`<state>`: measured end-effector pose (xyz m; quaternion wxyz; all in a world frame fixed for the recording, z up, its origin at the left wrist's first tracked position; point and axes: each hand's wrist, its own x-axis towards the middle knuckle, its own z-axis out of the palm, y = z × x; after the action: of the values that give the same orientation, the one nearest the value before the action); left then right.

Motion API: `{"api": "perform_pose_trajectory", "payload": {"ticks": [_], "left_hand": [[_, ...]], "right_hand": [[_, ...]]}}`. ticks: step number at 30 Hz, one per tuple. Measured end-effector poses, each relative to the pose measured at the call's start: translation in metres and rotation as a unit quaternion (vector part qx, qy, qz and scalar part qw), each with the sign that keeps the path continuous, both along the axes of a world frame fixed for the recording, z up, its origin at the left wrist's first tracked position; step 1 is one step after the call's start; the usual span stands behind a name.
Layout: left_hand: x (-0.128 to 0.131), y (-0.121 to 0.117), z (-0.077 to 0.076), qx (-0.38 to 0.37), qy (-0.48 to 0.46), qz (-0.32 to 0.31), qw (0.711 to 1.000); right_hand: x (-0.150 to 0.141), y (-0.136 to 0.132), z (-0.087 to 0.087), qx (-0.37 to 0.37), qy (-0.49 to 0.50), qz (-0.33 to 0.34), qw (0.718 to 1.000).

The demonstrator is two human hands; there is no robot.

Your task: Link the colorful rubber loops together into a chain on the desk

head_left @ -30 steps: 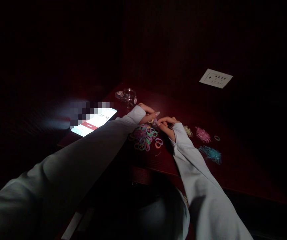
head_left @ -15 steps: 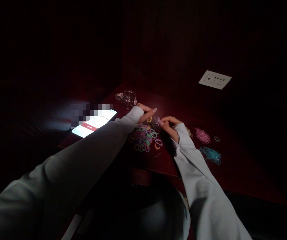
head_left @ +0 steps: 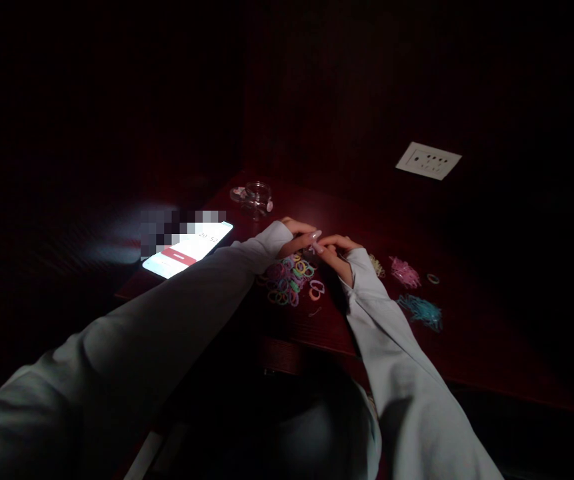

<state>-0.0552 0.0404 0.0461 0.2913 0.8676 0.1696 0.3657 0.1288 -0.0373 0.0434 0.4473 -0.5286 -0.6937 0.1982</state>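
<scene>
1. One left hand [head_left: 295, 243], loosely curled, hold untellable, meets right hand [head_left: 337, 251], thumb and finger pinched.
2. Ring heap [head_left: 287, 281] at their seven o'clock, likely for easy reach.
3. Mauve piece [head_left: 311, 250] in right hand's pinch, probably for fine control.

The worktop [head_left: 471, 347] is deep red, with faint darker grain lines near its front edge. Both sleeves, left [head_left: 131, 340] and right [head_left: 407, 360], are plain pale grey. The pile of rings [head_left: 284, 280] mixes purple, pink, green, yellow and orange; beside it are a lavender ring [head_left: 323, 289] and an orange ring [head_left: 315, 298]. The small held piece [head_left: 311, 249] looks pale lilac. Three bundles are pink [head_left: 405, 272], teal [head_left: 423, 313] and pale yellow [head_left: 377, 266]. A lone ring [head_left: 433, 283] is greyish green. The phone [head_left: 179, 256] glows white and pale blue, with a red band and dark digits. The socket plate [head_left: 429, 161] is off-white with dark holes.
</scene>
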Motion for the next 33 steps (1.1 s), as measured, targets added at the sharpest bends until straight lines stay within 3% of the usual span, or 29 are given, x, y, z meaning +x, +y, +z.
{"api": "perform_pose_trajectory", "payload": {"ticks": [6,12,16,20,23,26,29,33], "left_hand": [[0.010,0.003,-0.007,-0.010,0.003,0.078,0.997],[0.014,0.008,-0.007,-0.056,-0.016,0.007,0.998],[0.014,0.005,-0.004,-0.075,-0.037,-0.014,0.996],[0.011,0.001,-0.002,-0.096,-0.045,-0.005,0.994],[0.011,0.001,-0.003,-0.104,-0.044,-0.002,0.994],[0.014,0.005,-0.005,-0.111,-0.039,-0.004,0.993],[0.016,0.008,-0.007,-0.121,-0.033,-0.009,0.992],[0.016,0.009,-0.009,-0.115,-0.030,-0.009,0.993]], "right_hand": [[-0.001,-0.001,0.000,0.000,-0.019,-0.007,1.000],[-0.005,-0.001,-0.001,-0.032,0.059,0.023,0.997],[-0.009,-0.004,0.000,-0.046,0.114,0.028,0.992],[-0.010,-0.004,0.000,-0.044,0.107,0.022,0.993],[-0.008,-0.004,0.000,-0.007,0.067,0.002,0.998],[-0.004,-0.005,0.001,0.072,-0.049,-0.019,0.996],[0.000,-0.005,-0.001,0.124,-0.192,-0.008,0.973],[0.003,-0.002,-0.006,0.138,-0.260,-0.020,0.955]]}}
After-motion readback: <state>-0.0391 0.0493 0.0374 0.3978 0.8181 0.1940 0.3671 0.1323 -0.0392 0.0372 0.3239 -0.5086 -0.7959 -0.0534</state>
